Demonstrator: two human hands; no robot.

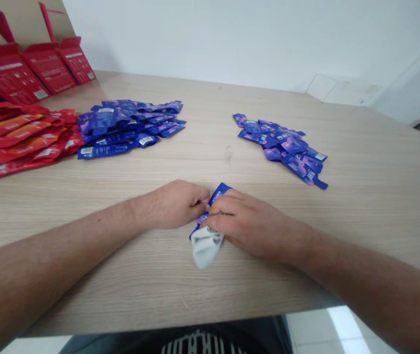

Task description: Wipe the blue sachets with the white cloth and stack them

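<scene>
**Left hand [175, 204], right hand [254, 226] clamp blue foil sachet [219, 193]**

Both hands meet on the glossy packet at the near side of a light wood-grain desk [202, 162], a crumpled grey-white cloth [205, 248] bunched at its lower end. Loose piles of blue sachets [128, 129] [279, 150] lie ahead on either side; red sachets [21, 140] and open red cartons [36, 66] sit far left.

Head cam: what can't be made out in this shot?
Blue sachet between the hands: head view, middle hidden by both hands.
White crumpled piece: head view, top hidden by right hand; material unclear.
Left hand: head view, fingertips hidden behind its knuckles.
Red sachet pile: head view, cut off by left edge.
Red cartons: head view, cut off by top and left edges; print too small.
</scene>
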